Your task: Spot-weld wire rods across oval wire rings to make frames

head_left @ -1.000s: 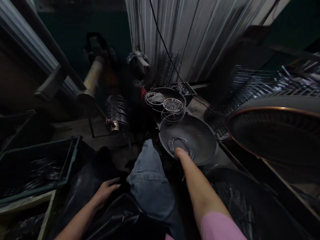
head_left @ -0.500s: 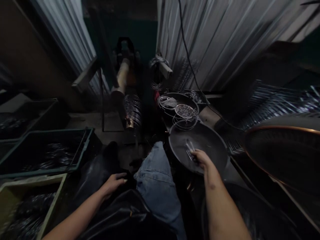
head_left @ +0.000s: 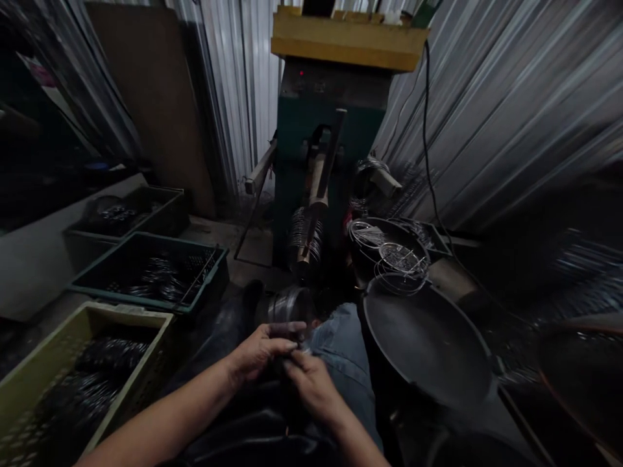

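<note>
My left hand (head_left: 260, 353) and my right hand (head_left: 311, 386) meet over my lap, on a black apron (head_left: 253, 428). Together they grip a silvery coil of wire (head_left: 287, 306), which stands up just above my fingers. Its lower part is hidden by my hands. My right fingertips pinch wire close to my left thumb. To the right lies a large dark round pan (head_left: 423, 344), bare of wire. Behind it a smaller dark pan (head_left: 374, 250) holds wire rings (head_left: 396, 259). My denim-covered knee (head_left: 343, 344) is next to my right hand.
A green machine with a yellow top (head_left: 331, 97) stands ahead, with wire coiled on its horizontal rod (head_left: 306, 237). Crates of dark wire coils (head_left: 146, 272) sit to the left, one yellow-green (head_left: 82, 383). Corrugated metal walls surround the spot, and a black cable (head_left: 428, 136) hangs down.
My right hand has left the large pan and joined my left over my lap, and the wire from the pan is now in my hands. The view has tilted upward, showing the machine's top.
</note>
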Tool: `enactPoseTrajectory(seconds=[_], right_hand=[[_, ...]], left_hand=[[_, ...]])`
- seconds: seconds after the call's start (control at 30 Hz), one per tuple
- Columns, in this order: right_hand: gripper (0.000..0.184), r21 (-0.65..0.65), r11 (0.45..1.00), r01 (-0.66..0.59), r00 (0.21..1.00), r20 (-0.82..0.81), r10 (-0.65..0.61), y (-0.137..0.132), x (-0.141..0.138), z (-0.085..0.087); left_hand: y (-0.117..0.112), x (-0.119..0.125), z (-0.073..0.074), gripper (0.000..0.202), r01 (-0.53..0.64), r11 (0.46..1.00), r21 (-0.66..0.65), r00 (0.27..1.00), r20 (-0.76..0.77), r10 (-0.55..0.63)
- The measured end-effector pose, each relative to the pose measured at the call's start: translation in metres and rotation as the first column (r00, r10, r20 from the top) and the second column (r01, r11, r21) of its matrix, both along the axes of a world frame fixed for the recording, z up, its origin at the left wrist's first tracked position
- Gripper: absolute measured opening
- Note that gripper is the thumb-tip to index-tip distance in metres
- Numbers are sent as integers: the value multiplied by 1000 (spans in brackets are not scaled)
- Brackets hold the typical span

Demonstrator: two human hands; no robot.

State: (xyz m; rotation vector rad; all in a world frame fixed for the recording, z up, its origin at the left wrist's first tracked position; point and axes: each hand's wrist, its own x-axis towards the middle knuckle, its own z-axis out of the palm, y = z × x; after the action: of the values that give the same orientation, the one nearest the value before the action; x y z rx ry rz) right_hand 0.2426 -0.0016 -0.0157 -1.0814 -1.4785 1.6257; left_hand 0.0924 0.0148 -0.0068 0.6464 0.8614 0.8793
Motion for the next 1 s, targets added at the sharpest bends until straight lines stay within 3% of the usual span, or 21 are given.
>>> enactPoseTrajectory(seconds=[0.1, 0.2, 0.3, 0.47, 0.6, 0.7, 0.77, 0.83, 0.9, 1.0], right_hand=[[39, -72, 990, -120, 992, 22, 122, -6, -19, -15], [41, -126, 977, -171, 984, 21, 175, -5, -18, -22], [41, -138, 971, -195, 980, 10, 198, -5, -15, -24], [36, -38, 992, -120, 990, 70, 122, -12, -18, -27], [34, -50, 998, -33, 989, 143, 40, -15, -13, -21], [38, -30, 986, 162, 969, 191, -153, -12, 1, -14], [40, -15, 919, 395, 897, 223, -382, -11, 15, -11], [42, -38, 808, 588, 796, 203, -570, -13, 31, -9], [44, -96, 723, 684, 729, 131, -672, -19, 45, -8], [42, -178, 658, 732, 670, 12, -742, -28, 59, -6]], left_hand=[[-14, -9, -11, 32, -68, 995, -70, 992, -113, 60], [-23, -17, -21, 33, -66, 995, -69, 993, -103, 58], [-26, -20, -22, 31, -105, 992, -69, 991, -87, 98], [-27, -20, -22, 28, -166, 980, -107, 985, -61, 160], [-23, -12, -22, 26, -158, 984, -83, 985, -90, 150], [-15, -2, -15, 28, -134, 990, -46, 990, -41, 133], [-11, 2, -10, 30, -139, 989, -45, 990, 17, 140], [-9, 1, -11, 33, -137, 987, -80, 989, 41, 140], [-10, -2, -18, 34, -112, 986, -120, 992, 52, 119], [-13, -7, -35, 32, -101, 973, -207, 990, 78, 119]])
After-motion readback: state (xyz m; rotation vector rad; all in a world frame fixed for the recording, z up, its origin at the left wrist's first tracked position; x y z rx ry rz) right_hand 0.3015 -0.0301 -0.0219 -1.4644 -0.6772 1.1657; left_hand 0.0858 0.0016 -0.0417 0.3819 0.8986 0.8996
